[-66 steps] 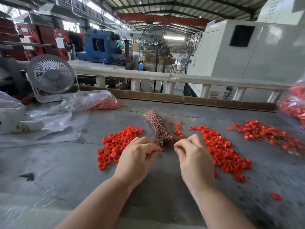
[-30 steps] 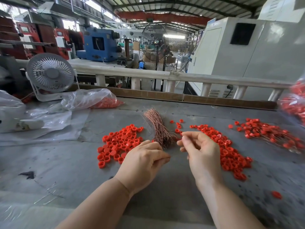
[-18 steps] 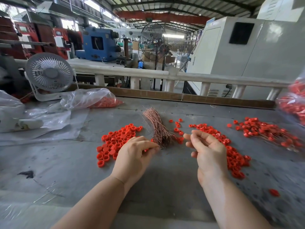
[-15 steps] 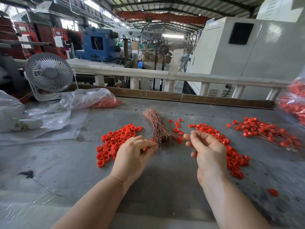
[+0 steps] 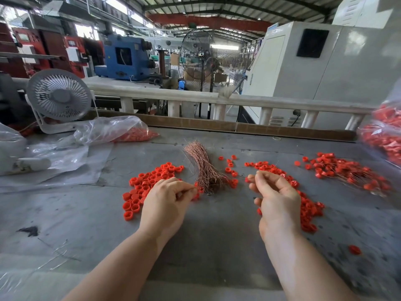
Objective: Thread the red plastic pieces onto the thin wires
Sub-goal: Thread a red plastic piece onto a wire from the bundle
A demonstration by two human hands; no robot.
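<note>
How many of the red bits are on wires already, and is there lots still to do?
Done: a heap of wired red caps at far right. In hand: the right hand pinches something thin, the left hand reaches the copper wire bundle. Left: two loose cap piles, plus bagged caps.

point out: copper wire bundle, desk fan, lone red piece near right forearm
copper wire bundle (image 5: 205, 168): head view, middle of the strands.
desk fan (image 5: 59, 94): head view, grille centre.
lone red piece (image 5: 354, 250): head view, its top.
</note>
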